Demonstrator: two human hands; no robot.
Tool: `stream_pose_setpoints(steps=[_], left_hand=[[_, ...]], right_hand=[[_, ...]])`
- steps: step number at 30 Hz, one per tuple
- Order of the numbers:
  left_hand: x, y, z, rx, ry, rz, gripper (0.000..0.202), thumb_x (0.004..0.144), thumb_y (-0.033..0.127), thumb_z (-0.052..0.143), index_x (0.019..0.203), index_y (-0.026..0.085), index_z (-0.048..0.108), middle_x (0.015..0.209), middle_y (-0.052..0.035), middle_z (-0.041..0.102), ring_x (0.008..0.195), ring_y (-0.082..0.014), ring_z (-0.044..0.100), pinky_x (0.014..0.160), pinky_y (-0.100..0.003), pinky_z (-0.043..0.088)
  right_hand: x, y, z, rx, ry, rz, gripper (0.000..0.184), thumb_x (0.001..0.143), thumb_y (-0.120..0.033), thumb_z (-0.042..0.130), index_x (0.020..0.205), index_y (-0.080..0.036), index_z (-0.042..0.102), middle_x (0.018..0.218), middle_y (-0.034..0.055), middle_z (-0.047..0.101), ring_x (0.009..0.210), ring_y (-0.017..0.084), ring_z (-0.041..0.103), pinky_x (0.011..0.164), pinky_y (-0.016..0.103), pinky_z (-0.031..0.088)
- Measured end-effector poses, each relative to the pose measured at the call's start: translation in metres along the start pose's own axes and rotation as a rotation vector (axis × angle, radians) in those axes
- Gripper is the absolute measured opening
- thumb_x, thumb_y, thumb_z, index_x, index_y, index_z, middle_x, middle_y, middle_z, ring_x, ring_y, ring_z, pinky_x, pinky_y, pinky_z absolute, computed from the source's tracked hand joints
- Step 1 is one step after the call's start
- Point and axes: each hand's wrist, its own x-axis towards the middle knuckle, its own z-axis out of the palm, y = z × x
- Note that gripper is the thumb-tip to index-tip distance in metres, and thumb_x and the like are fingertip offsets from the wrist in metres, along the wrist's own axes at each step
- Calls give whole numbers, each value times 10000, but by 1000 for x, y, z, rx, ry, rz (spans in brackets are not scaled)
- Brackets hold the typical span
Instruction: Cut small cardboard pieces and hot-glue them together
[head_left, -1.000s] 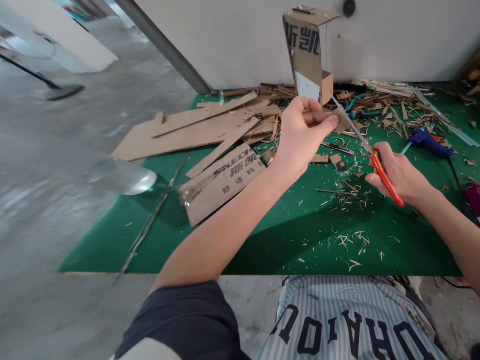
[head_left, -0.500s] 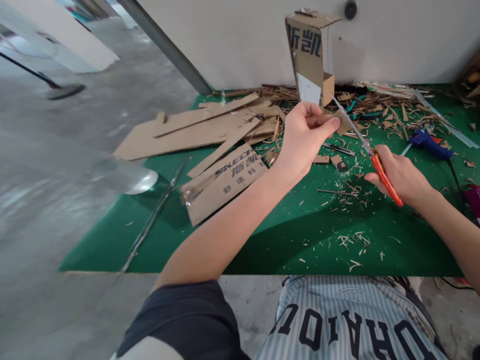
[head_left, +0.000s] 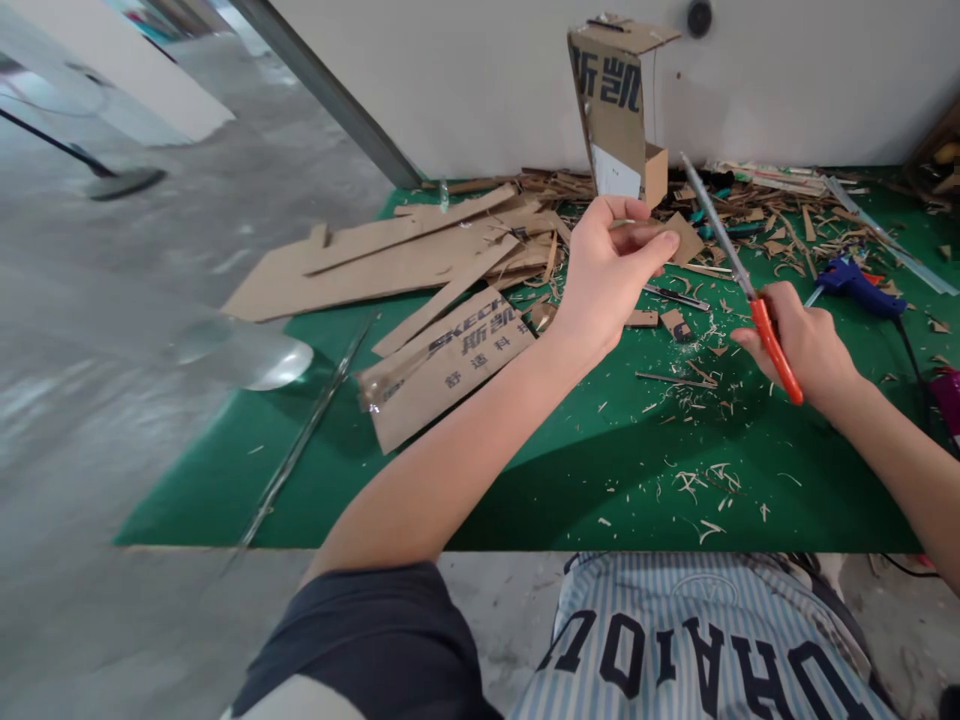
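My left hand (head_left: 611,265) pinches a small piece of cardboard (head_left: 684,240) between thumb and fingers, above the table. To its right, my right hand (head_left: 802,340) is closed round the orange-red handles of a pair of scissors (head_left: 766,335). The scissors' blades point up and away to the left, apart from the cardboard piece, and look closed together. Just beyond my left hand stands a tall cardboard structure (head_left: 615,120) with dark printed characters and a small box at its side.
Cardboard sheets and strips (head_left: 390,260) lie at the left, beside a printed cardboard piece (head_left: 457,365). A blue glue gun (head_left: 859,285) rests at the right. A utility knife (head_left: 675,297) and scraps (head_left: 705,480) lie on the green table (head_left: 570,500). A white wall (head_left: 487,90) rises behind.
The scissors have swung away from the cardboard piece, their tips moving up and to the right. My left hand has stayed nearly in place, still pinching the piece.
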Motion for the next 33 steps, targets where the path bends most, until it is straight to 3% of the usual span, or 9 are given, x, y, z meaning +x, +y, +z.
stream_pose_setpoints(steps=[6, 10, 15, 23, 33], left_hand=[[0, 3, 1, -3, -17, 27, 242, 827, 172, 731, 1034, 252, 635, 902, -23, 657, 1091, -243, 687, 902, -391, 577], [-2, 7, 0, -7, -32, 40, 219, 852, 176, 709, 1049, 257, 655, 927, -19, 678, 1030, -217, 712, 882, -364, 586], [-1, 8, -1, -47, -23, -50, 155, 859, 212, 726, 992, 235, 650, 885, -12, 705, 944, -196, 741, 825, -335, 596], [0, 10, 0, -68, -6, -65, 172, 852, 260, 767, 941, 224, 625, 901, 1, 706, 1044, -221, 739, 844, -353, 593], [-3, -1, 1, -28, -37, -38, 202, 811, 281, 810, 916, 234, 644, 848, -5, 739, 930, -195, 754, 763, -307, 604]], right_hand=[[-2, 9, 3, 159, 8, -8, 638, 881, -798, 462, 1172, -231, 504, 740, 69, 711, 610, 278, 679, 544, 384, 481], [-2, 6, 1, 245, 0, 11, 658, 857, -796, 496, 1184, -225, 490, 818, 88, 745, 667, 294, 706, 569, 404, 508], [0, 7, 0, 321, -23, -28, 708, 856, -792, 485, 1237, -200, 411, 973, 134, 752, 644, 268, 689, 588, 415, 512], [-1, 12, -4, 303, -115, -91, 697, 840, -810, 507, 1189, -213, 416, 910, 119, 728, 752, 292, 694, 628, 409, 508], [-1, 11, -6, 296, -131, -102, 707, 853, -817, 484, 1209, -207, 446, 900, 122, 724, 835, 317, 708, 657, 410, 513]])
